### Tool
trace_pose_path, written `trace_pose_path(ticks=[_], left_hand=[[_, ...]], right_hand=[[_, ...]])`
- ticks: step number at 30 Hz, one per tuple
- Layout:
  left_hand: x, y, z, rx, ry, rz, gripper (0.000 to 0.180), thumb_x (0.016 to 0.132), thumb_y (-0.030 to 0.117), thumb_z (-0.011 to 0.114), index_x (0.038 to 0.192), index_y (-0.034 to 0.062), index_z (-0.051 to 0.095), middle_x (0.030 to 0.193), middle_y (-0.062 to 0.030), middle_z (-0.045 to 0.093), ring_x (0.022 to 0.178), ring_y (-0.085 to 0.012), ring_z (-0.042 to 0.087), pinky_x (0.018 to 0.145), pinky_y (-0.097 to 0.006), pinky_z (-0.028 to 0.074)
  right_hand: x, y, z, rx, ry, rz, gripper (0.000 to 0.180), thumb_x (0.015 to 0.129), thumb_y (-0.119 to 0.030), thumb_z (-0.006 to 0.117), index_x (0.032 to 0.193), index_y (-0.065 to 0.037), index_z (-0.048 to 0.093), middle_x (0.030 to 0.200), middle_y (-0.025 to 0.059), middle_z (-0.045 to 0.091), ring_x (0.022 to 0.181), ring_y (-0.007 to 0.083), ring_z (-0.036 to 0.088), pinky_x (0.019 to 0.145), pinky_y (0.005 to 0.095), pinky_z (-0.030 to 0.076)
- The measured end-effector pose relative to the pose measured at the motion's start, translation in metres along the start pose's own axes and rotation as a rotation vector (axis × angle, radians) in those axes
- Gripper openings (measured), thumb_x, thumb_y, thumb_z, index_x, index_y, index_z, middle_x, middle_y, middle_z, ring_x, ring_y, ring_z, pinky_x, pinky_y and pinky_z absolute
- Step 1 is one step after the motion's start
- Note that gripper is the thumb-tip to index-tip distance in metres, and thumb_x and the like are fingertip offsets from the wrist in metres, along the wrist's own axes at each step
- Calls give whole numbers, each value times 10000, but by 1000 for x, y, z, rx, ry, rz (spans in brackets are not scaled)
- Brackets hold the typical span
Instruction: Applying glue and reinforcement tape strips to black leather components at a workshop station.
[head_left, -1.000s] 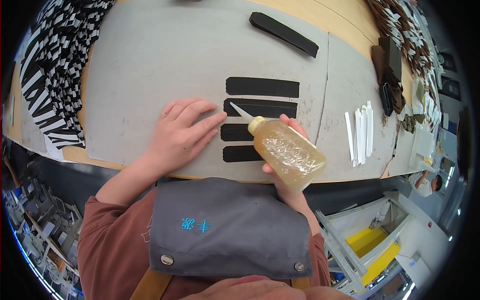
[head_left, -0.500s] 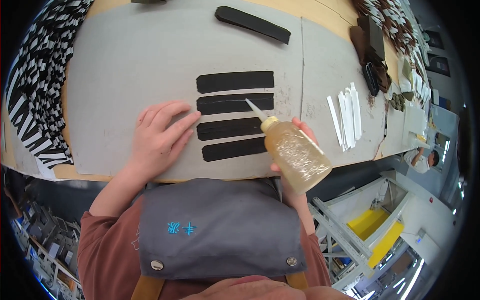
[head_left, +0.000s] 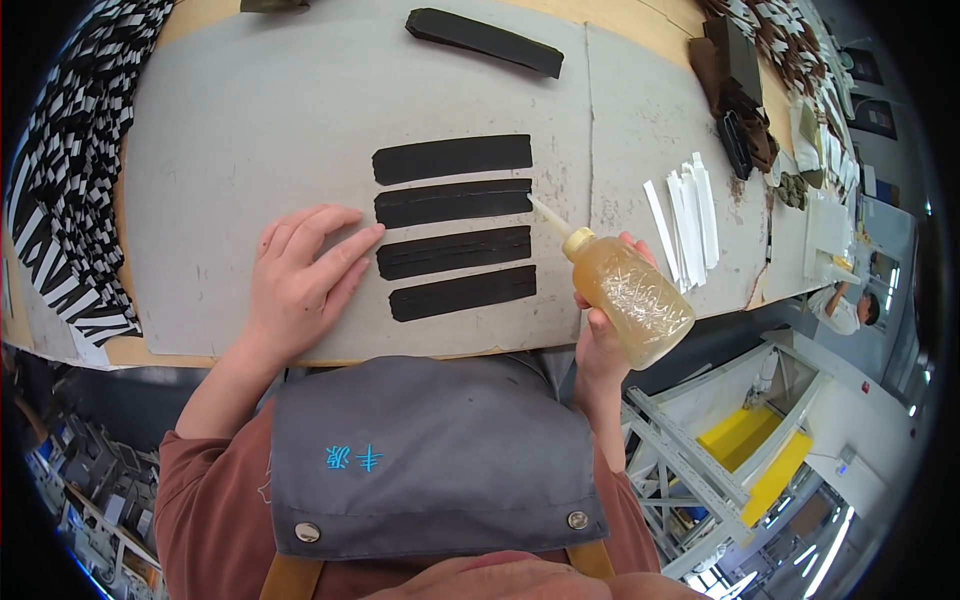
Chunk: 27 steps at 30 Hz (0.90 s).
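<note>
Several flat black strips lie one above another on a grey sheet. My left hand (head_left: 300,280) rests on the sheet to their left, its fingers stretched out. The index fingertip touches or nearly touches the left end of the second strip from the top (head_left: 455,204). A thin line runs lengthwise along this strip. In my right hand (head_left: 601,345) is a clear squeeze bottle (head_left: 638,305) of amber liquid, tilted, its fingers wrapped round the body. The pale nozzle tip points at the strip's right end. Below lie the third strip (head_left: 455,252) and the lowest strip (head_left: 465,293).
A thicker black bundle (head_left: 485,42) lies farther back. Narrow white strips (head_left: 690,225) are to the right. Black-and-white pieces heap up at the left edge (head_left: 75,170). Brown and dark items (head_left: 735,90) stand at the back right. A co-worker (head_left: 845,308) is far right.
My right hand has moved the bottle rightward, taking the nozzle from mid-strip to the right end of the second strip. My left hand stays at the left end. The whole view has shifted slightly.
</note>
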<state>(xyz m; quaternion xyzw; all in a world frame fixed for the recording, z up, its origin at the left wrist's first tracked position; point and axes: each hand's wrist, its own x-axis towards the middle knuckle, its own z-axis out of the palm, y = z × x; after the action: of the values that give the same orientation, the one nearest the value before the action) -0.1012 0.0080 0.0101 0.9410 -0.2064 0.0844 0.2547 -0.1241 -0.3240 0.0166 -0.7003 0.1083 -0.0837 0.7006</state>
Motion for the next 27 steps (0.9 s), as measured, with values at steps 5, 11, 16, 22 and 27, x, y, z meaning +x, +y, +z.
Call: trace_pose_path(ticks=[5,11,16,22,27], left_hand=[[0,0,-3,-6,-13,-15,360,866,86,748,1220,154,751,1241,-37,651,1157,-258,615,986,-405,449],[2,-2,-4,-26,9,-5,370,847,85,757,1207,171,756,1224,-23,653,1141,-242,623,970,-389,447],[0,-3,-2,-29,18,-8,386,829,91,764,1204,184,757,1215,-18,653,1132,-233,628,947,-381,450],[-4,-3,0,-32,25,-2,390,817,97,770,1197,182,758,1218,-14,651,1130,-231,630,941,-382,454],[0,-4,-2,-49,18,13,386,826,98,768,1205,171,751,1226,-23,652,1133,-239,630,953,-393,453]], right_hand=[[0,12,11,-19,0,11,1194,647,-591,947,1550,-38,397,1539,127,512,1078,175,650,701,256,539],[-1,6,36,3,-108,106,1246,612,-590,958,1564,-42,369,1545,120,503,1118,173,638,697,251,538],[-4,9,53,75,-351,133,1137,660,-426,991,1538,-18,394,1521,160,504,1390,261,513,1141,406,473],[-2,19,69,86,-411,38,1141,631,-368,1021,1534,-26,414,1499,148,519,1365,254,535,1137,395,476],[1,3,76,206,-338,195,1178,645,-452,997,1565,-43,385,1542,139,496,1319,231,571,1036,351,545]])
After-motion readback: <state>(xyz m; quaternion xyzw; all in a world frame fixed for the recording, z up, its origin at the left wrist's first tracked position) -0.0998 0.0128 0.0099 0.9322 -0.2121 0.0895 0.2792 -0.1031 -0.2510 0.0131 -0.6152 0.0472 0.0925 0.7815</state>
